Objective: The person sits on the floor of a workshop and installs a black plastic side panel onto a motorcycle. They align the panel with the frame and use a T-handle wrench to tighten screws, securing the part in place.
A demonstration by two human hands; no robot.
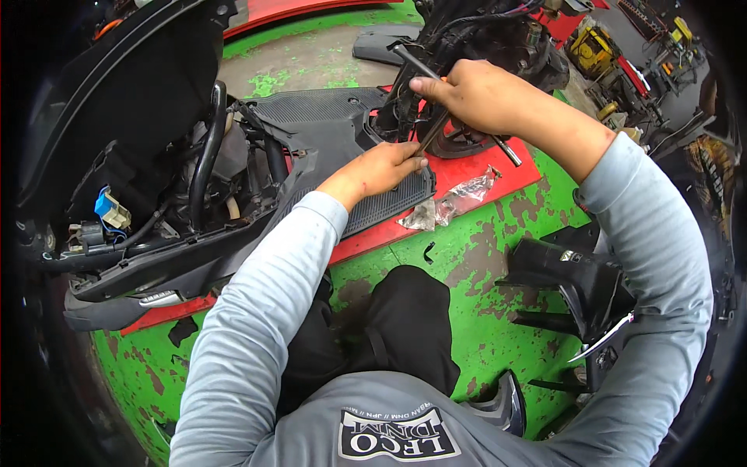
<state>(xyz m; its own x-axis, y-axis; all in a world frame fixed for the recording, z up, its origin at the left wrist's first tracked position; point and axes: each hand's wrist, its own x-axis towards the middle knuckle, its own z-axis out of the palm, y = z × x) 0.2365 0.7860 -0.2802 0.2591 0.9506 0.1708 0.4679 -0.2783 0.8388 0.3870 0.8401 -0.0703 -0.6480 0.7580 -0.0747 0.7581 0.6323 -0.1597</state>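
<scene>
A T-handle wrench [418, 61] is in both my hands over the front of a partly stripped scooter. My right hand [486, 95] is closed around its crossbar, whose ends stick out on either side. With fingers and thumb, my left hand [376, 169] pinches the shaft lower down. Beneath that hand lies the scooter's black ribbed footboard [315, 109]. Bare wiring and frame parts [447, 47] show just beyond the wrench. Where the tool's tip meets the scooter is hidden among dark parts.
The scooter stands on a red platform [510, 175], with a clear plastic bag [467, 194] near its edge. Black body panels [572, 272] lie on the green floor at right. The raised seat [117, 86] is at left. Yellow tools [595, 50] sit far right.
</scene>
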